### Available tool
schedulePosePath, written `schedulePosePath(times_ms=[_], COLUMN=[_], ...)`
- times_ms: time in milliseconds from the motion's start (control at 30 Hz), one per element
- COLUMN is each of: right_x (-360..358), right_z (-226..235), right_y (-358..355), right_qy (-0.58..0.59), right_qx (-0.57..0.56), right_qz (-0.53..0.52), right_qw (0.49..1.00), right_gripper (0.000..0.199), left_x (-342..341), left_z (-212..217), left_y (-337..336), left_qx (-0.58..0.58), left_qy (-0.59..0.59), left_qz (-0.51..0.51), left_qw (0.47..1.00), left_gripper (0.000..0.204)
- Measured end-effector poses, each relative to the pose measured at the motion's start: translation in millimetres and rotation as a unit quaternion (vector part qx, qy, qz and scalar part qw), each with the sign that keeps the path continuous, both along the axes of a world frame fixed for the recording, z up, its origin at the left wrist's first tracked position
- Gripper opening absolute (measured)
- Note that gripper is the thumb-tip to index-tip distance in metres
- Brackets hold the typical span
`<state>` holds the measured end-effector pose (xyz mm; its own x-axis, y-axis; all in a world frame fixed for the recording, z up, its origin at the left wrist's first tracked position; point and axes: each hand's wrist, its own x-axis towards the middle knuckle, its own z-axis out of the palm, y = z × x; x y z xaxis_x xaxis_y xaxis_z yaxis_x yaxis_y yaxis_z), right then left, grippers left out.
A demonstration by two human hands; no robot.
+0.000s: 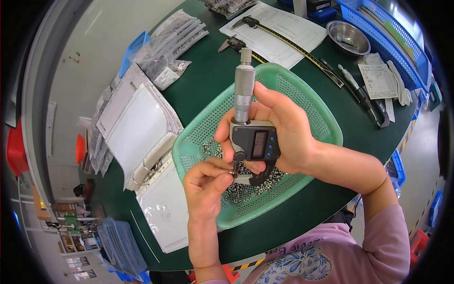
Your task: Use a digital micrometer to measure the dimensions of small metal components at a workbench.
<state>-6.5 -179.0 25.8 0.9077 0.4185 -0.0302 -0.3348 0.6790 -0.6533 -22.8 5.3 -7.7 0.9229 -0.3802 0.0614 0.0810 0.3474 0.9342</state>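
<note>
My right hand (pixel 295 135) is wrapped round a digital outside micrometer (pixel 244 102), held with its thimble upward and its small screen facing me. At the micrometer's measuring faces, my left hand (pixel 204 189) pinches a small metal part (pixel 232 173), mostly hidden by the fingertips. The part is at the gap between the faces; whether both touch it I cannot tell. Both hands are over a green perforated plastic basket (pixel 326 118). Many small shiny ring-like metal parts (pixel 246 191) lie loose on the basket's bottom.
Left of the basket lies an open ring binder (pixel 142 128); bagged parts (pixel 172 35) are behind it. Two calipers (pixel 279 35) rest by printed sheets (pixel 265 23). At the right are a steel bowl (pixel 348 37), a blue basket (pixel 402 47), tools and a glove (pixel 399 83).
</note>
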Motion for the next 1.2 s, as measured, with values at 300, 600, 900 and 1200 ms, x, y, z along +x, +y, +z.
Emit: schedulePosePath(times_ms=[300, 600, 900, 1200], right_x=[1.6, 1.1, 0.5, 1.6], right_z=[-1.1, 2.4, 0.4, 0.8], right_y=[-2.1, -1.2, -0.1, -0.3], right_qy=[0.005, 0.004, 0.000, -0.007], right_qx=[-0.002, -0.043, -0.051, -0.048], right_qz=[0.017, -0.007, 0.000, 0.008], right_qw=[1.000, 0.999, 0.999, 0.999], right_gripper=[0.068, 0.064, 0.063, 0.063], left_x=[0.4, 0.6, -1.1, -0.4], left_z=[2.2, 2.4, 5.3, 4.3], left_y=[-1.8, -3.2, -1.8, -3.2], left_qx=[0.017, 0.018, 0.050, 0.113], left_qy=[-0.064, -0.066, -0.035, -0.025], left_qz=[0.005, 0.000, 0.009, -0.012], left_qw=[0.998, 0.998, 0.998, 0.993], left_gripper=[0.010, 0.010, 0.010, 0.011])
